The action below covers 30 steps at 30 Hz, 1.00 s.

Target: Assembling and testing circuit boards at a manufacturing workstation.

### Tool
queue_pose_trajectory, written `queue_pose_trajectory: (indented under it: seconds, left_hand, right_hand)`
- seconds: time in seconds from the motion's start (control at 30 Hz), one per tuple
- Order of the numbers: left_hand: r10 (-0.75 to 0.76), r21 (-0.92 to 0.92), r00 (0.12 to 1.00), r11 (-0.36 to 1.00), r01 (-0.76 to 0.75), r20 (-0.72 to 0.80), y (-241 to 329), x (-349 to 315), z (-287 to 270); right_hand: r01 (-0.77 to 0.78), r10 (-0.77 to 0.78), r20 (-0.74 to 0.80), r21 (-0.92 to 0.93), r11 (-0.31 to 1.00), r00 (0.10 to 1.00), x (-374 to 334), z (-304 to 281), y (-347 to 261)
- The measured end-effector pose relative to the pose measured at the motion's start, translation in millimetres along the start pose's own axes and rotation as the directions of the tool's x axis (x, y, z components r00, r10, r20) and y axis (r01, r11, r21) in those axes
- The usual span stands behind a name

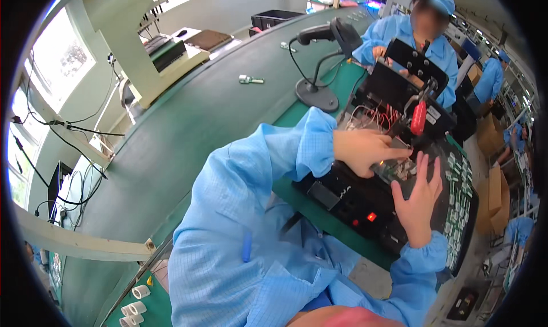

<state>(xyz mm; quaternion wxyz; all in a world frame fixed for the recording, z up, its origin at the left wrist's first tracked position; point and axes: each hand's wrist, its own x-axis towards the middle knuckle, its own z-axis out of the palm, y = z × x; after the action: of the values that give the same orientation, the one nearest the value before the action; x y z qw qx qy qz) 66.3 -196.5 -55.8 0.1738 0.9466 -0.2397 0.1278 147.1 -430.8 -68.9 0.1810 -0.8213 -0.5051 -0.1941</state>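
Note:
My left hand point(363, 151) reaches from the left over a black test fixture point(337, 198), its index finger stretched toward the middle. Nothing shows in its grip, though its underside is hidden. From the near right comes my right hand point(418, 204), open, fingers spread and tips at the fixture's working area. Between the hands lie small metallic and clear parts point(404, 170), partly covered and too small to name. Just beyond stands a toggle clamp with a red handle point(419, 118). Red and pale wires point(388, 117) run behind my left hand. A red light point(371, 217) glows on the fixture's front.
A black tray point(469, 244) with rows of small green circuit boards sits at the right. A scanner on a stand point(317, 96) rises beyond my left arm. One loose board point(251, 80) lies on the green belt point(217, 110). Opposite, a person in blue point(383, 33) works.

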Motion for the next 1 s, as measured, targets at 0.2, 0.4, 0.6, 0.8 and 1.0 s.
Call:
queue_pose_trajectory:
  seconds: [0.2,0.4,0.6,0.8,1.0]
  left_hand:
    - [0.006,0.024,1.000,1.000,-0.007,0.027,-2,3,-4]
    - [-0.101,0.058,0.992,0.994,0.097,0.080,7,6,-13]
    - [-0.099,-0.003,0.987,0.995,0.101,0.129,-5,8,-4]
    - [0.004,-0.007,0.994,1.000,-0.003,0.111,-3,9,-2]
    - [0.040,0.038,0.997,0.998,-0.043,0.073,-6,10,1]
  right_hand:
    - [0.024,-0.029,0.051,0.090,0.996,0.998,0,1,1]
    - [0.081,-0.083,0.008,0.137,0.987,0.997,5,8,1]
    - [0.084,-0.087,0.030,0.074,0.994,0.996,4,3,5]
    - [0.092,-0.084,-0.138,0.058,0.994,0.987,3,1,7]
    - [0.087,-0.085,-0.088,0.009,0.996,0.992,4,0,7]
